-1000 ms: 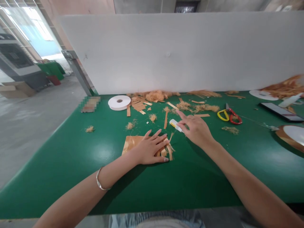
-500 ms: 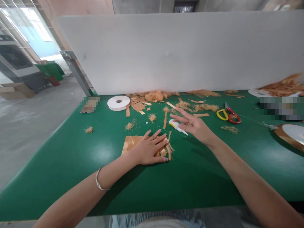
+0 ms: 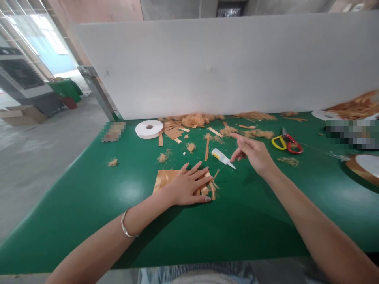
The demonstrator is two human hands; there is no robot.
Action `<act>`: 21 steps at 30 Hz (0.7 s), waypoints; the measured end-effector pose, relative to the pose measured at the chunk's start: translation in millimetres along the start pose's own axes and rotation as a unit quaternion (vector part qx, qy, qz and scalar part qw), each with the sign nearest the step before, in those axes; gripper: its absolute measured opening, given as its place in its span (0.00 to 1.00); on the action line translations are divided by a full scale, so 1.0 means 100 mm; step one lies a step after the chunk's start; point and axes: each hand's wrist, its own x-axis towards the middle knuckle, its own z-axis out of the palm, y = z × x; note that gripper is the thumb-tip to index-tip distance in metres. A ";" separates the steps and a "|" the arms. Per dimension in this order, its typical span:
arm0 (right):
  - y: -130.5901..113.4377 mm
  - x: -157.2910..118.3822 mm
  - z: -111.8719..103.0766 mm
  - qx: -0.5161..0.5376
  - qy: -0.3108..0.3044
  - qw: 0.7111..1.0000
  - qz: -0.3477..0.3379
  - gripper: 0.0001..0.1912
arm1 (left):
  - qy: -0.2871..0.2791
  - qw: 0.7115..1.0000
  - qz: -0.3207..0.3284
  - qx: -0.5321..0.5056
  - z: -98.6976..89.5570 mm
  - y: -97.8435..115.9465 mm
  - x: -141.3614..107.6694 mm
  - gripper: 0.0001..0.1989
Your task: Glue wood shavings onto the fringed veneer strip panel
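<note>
My left hand lies flat with spread fingers on a piece of tan ribbon-like material. Beyond its fingertips the right end of that piece is cut into fringed strips; the palm hides the middle. Above the table hovers my right hand, its index finger stretched out and the others loosely bent, with nothing visible in it. Just left of it a small white glue bottle with a pointed nozzle rests on its side on the green table.
Scissors with one yellow and one red handle lie at right. Behind are a white ribbon roll, tan strips and fibre tufts. Another roll sits at the right edge. A white panel borders the table's back.
My right hand has shifted right, away from the glue bottle, and its spread fingers have bent except the index. My left hand stays on the tan piece.
</note>
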 end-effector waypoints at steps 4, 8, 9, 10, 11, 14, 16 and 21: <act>-0.02 0.00 -0.03 0.178 -0.123 0.975 0.042 0.29 | -0.002 1.000 -0.003 0.000 0.01 0.00 0.01 0.37; 0.01 -0.01 0.01 0.139 -0.111 0.984 -0.021 0.28 | 0.001 1.000 -0.004 0.002 0.02 -0.01 0.01 0.37; 0.01 -0.02 0.02 0.099 -0.099 0.989 -0.047 0.30 | 0.001 1.000 -0.005 0.003 0.02 0.00 0.00 0.37; 0.02 -0.02 0.03 0.045 -0.083 0.993 -0.074 0.32 | 0.000 1.000 -0.006 0.003 0.02 0.00 0.00 0.37; 0.04 -0.03 0.04 -0.024 -0.061 0.992 -0.104 0.33 | -0.001 1.000 -0.007 0.002 0.01 0.00 0.00 0.37; 0.07 -0.03 0.06 -0.259 0.004 0.945 -0.202 0.27 | -0.004 1.000 -0.005 -0.001 -0.01 0.01 0.00 0.36; 0.09 -0.03 0.06 -0.365 0.023 0.895 -0.257 0.28 | -0.006 1.000 -0.003 -0.002 -0.01 0.01 0.00 0.35; 0.10 0.00 0.04 -0.425 0.053 0.868 -0.249 0.29 | -0.005 1.000 -0.003 -0.005 -0.01 0.01 0.00 0.34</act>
